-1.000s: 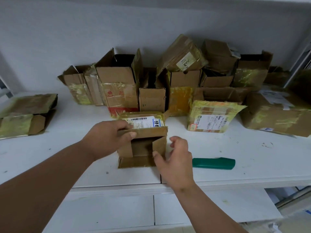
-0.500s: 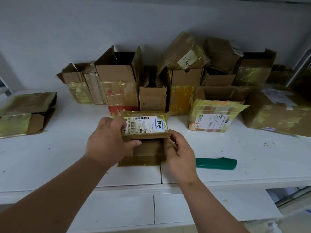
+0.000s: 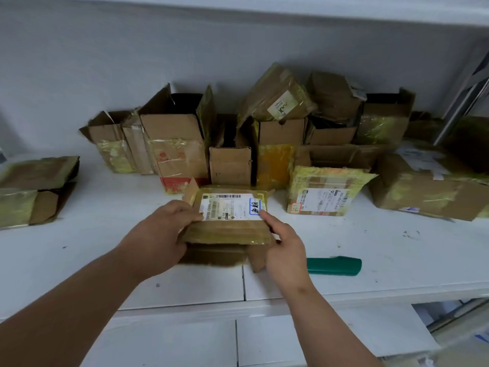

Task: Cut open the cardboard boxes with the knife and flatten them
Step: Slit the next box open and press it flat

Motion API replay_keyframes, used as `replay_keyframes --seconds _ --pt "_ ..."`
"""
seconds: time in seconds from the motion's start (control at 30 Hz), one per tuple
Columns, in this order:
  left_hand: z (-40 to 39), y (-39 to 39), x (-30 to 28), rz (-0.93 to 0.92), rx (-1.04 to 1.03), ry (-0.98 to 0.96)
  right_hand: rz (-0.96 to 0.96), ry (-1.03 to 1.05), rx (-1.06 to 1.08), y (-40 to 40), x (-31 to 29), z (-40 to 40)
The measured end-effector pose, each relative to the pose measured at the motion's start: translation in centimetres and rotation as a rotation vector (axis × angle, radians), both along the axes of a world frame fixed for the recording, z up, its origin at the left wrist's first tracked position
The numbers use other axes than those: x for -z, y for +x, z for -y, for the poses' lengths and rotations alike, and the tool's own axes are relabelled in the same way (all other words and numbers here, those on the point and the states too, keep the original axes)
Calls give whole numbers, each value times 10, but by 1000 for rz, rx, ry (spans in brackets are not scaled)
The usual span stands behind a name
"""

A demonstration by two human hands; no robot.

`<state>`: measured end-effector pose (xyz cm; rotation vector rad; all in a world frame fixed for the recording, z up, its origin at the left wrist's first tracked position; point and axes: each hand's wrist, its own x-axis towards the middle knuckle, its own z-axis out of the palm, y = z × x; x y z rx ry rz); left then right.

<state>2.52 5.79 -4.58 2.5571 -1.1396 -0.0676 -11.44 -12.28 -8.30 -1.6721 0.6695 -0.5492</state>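
A small cardboard box [image 3: 230, 221] with a white shipping label and yellowish tape lies squashed nearly flat on the white shelf [image 3: 105, 234], in front of me. My left hand [image 3: 161, 234] grips its left edge, thumb on top near the label. My right hand [image 3: 284, 247] holds the right edge, forefinger stretched onto the label's corner. The green knife [image 3: 334, 266] lies on the shelf just right of my right hand, untouched.
A row of opened and taped cardboard boxes [image 3: 177, 144] stands along the back wall, some stacked. A labelled taped box [image 3: 322, 192] sits at the right middle, a large one [image 3: 434, 186] further right. Flattened cardboard [image 3: 29, 189] lies at far left. The shelf's front edge is close below.
The box stood open towards me a second ago; both hands have closed on its sides and pressed it down, so its labelled top now faces up and the opening has collapsed.
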Motion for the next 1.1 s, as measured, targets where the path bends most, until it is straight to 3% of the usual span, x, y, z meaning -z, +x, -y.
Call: replay_keyframes --seconds 0.23,0.3,0.33,0.47,0.63,0.73,0.9,1.1 --pt "-22 12 -3 24 71 158 57 527 -96 1 -6 -1" --pt "-28 17 -6 -30 53 188 20 569 -105 3 -9 -2" --pt "-30 18 -7 -73 44 195 -49 456 -114 4 -12 -3" --pt "-18 13 -3 -240 27 192 -429 -337 -234 7 -19 -9" --pt "-2 4 22 -70 -4 321 -731 -997 -225 2 -2 -20" --pt "0 2 37 18 -36 428 -719 -1042 -288 5 -3 -20" --pt "12 18 39 27 50 359 -595 -979 -445 33 2 -24" --pt "8 16 65 -19 -2 434 -807 -979 -577 44 25 -26"
